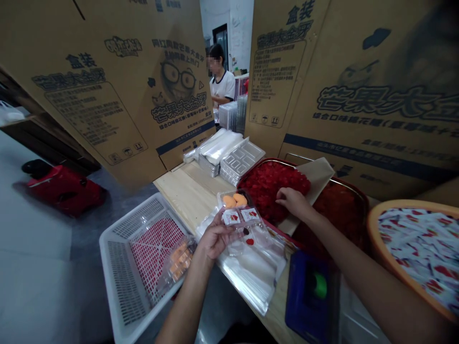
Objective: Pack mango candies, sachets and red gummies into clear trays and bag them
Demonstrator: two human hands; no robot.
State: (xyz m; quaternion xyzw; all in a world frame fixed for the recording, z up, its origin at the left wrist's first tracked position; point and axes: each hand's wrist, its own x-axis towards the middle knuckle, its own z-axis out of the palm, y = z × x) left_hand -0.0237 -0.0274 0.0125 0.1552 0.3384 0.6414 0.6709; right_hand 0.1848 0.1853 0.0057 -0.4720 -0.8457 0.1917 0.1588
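Plastic tray point(240, 215) in left hand point(217, 235), right hand point(294, 201) on red sweets point(268, 184)

Tray point(229, 198): clear, glossy plastic
Counter point(182, 200): smooth, pale wood
Cartons point(373, 95): matt corrugated cardboard
Basket point(125, 217): white, matt plastic
Sachets point(419, 243): glossy printed film

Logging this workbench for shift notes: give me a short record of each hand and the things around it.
left hand: holds a clear plastic tray with two orange mango-shaped pieces and two white-and-red sachets
right hand: rests on a heap of small red pieces
nearby: a white plastic mesh basket; a stack of clear plastic trays
background: a person in a white T-shirt
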